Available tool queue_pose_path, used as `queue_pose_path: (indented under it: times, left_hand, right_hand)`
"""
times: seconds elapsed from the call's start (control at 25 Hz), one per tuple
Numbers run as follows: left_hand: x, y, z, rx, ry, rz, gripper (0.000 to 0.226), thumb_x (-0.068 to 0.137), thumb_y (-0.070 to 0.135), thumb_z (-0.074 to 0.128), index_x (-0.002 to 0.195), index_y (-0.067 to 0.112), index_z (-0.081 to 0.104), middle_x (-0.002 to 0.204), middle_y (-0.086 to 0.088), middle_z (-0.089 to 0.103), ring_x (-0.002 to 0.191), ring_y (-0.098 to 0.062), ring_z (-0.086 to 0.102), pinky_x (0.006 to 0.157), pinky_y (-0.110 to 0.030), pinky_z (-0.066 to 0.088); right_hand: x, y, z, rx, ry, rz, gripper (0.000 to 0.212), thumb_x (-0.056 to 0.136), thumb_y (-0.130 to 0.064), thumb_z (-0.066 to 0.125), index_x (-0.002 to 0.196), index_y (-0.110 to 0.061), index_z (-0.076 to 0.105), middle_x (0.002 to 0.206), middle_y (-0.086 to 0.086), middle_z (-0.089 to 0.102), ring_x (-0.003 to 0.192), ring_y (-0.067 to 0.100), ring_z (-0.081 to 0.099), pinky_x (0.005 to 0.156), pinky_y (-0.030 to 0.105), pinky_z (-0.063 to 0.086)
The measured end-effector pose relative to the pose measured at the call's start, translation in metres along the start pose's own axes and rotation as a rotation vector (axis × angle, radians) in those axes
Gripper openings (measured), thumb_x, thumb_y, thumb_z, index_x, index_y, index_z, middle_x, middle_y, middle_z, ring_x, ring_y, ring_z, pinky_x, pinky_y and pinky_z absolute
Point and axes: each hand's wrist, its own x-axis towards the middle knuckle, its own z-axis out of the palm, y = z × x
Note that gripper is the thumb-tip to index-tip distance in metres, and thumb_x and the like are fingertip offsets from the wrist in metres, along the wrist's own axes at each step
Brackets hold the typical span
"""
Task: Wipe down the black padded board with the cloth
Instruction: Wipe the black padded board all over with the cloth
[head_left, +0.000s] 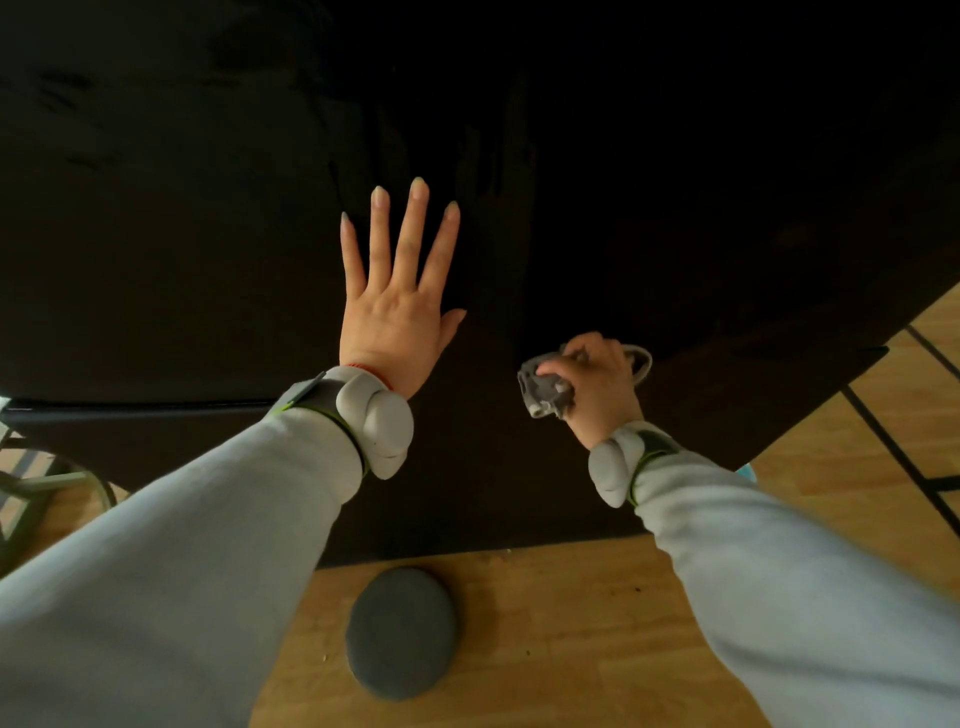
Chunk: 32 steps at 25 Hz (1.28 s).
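The black padded board (171, 249) fills most of the view, from the top down to its lower edge above the wooden floor. My left hand (400, 296) lies flat on the board near the middle, fingers straight and spread. To its right and a little lower, my right hand (597, 379) grips a bunched grey cloth (545, 387) and holds it against the board. Part of the cloth sticks out behind the knuckles.
A round dark grey pad (401, 633) lies on the wooden floor (571, 623) just below the board's lower edge. Dark lines cross the floor at the right. A metal frame (36, 483) shows at the lower left. Both wrists carry grey bands.
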Motion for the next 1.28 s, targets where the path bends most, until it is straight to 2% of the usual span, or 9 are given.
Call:
queue_pose_path:
  times: [0.12,0.2,0.28,0.36,0.44,0.76,1.04,1.16,1.28]
  left_hand:
    - [-0.001,-0.003,-0.006,0.005,-0.026,0.022,0.090,0.084,0.035,0.063,0.150,0.019,0.003,0.156,-0.015,0.000,0.142,-0.040,-0.002,0.111,-0.053,-0.007]
    - [-0.003,-0.002,-0.013,-0.013,-0.039,0.016,0.087,0.086,0.034,0.061,0.150,0.020,0.003,0.157,-0.014,-0.002,0.142,-0.038,-0.004,0.111,-0.053,-0.008]
    - [-0.006,0.000,-0.022,-0.052,-0.041,0.011,0.085,0.086,0.032,0.060,0.150,0.020,0.005,0.157,-0.013,-0.001,0.142,-0.037,-0.004,0.111,-0.053,-0.008]
    - [-0.005,-0.003,-0.036,-0.078,-0.032,0.014,0.084,0.086,0.031,0.060,0.150,0.021,0.006,0.157,-0.014,0.001,0.143,-0.037,-0.003,0.111,-0.053,-0.009]
    - [0.001,-0.011,-0.057,-0.080,-0.015,0.003,0.084,0.086,0.030,0.060,0.150,0.022,0.006,0.157,-0.013,0.000,0.143,-0.037,-0.004,0.111,-0.052,-0.010]
    - [0.033,-0.033,-0.120,-0.103,0.007,-0.033,0.084,0.088,0.029,0.058,0.150,0.024,0.002,0.157,-0.013,-0.006,0.143,-0.034,-0.008,0.111,-0.050,-0.013]
    - [0.058,-0.045,-0.170,-0.168,0.089,0.011,0.081,0.088,0.028,0.055,0.150,0.024,0.003,0.157,-0.013,-0.003,0.143,-0.033,-0.006,0.111,-0.049,-0.011]
    - [0.068,-0.056,-0.189,-0.179,0.099,0.025,0.081,0.088,0.029,0.056,0.150,0.023,0.004,0.157,-0.013,-0.001,0.143,-0.033,-0.004,0.112,-0.050,-0.009]
    - [0.079,-0.067,-0.206,-0.191,0.094,0.022,0.079,0.089,0.030,0.055,0.150,0.022,0.006,0.156,-0.014,0.002,0.144,-0.032,-0.002,0.113,-0.051,-0.008]
  right_hand:
    - [-0.001,0.002,0.000,0.007,-0.139,0.096,0.024,0.079,-0.007,0.065,0.103,-0.011,0.068,0.115,0.013,0.049,0.106,0.032,0.044,0.091,0.033,0.037]
    - [0.007,0.003,-0.014,-0.035,-0.291,0.107,0.027,0.086,-0.013,0.057,0.112,-0.017,0.064,0.122,0.006,0.044,0.116,0.025,0.039,0.099,0.032,0.034]
    - [0.015,-0.001,-0.034,0.049,-0.326,0.095,0.026,0.086,-0.018,0.054,0.110,-0.018,0.065,0.119,0.002,0.046,0.115,0.022,0.043,0.100,0.033,0.035]
    - [0.019,-0.011,-0.052,0.295,-0.114,0.125,0.024,0.079,-0.020,0.060,0.101,-0.013,0.068,0.110,0.004,0.050,0.105,0.022,0.051,0.095,0.029,0.038]
    - [0.024,-0.020,-0.073,0.415,0.061,0.177,0.024,0.078,-0.010,0.065,0.102,-0.012,0.068,0.110,0.006,0.050,0.105,0.026,0.053,0.094,0.027,0.038]
    - [0.050,-0.059,-0.165,0.335,0.403,0.176,0.043,0.082,-0.004,0.062,0.123,-0.017,0.058,0.122,0.008,0.046,0.113,0.019,0.047,0.091,0.019,0.035]
    - [0.063,-0.105,-0.216,0.329,0.487,0.142,0.047,0.083,-0.008,0.064,0.128,-0.017,0.051,0.125,0.007,0.047,0.112,0.019,0.051,0.089,0.027,0.045]
    - [0.066,-0.124,-0.235,0.325,0.485,0.162,0.048,0.084,-0.011,0.064,0.128,-0.017,0.049,0.125,0.005,0.048,0.109,0.015,0.051,0.082,0.018,0.039]
    - [0.075,-0.139,-0.256,0.351,0.475,0.210,0.045,0.084,-0.014,0.065,0.126,-0.016,0.049,0.123,0.004,0.050,0.106,0.015,0.052,0.078,0.017,0.036]
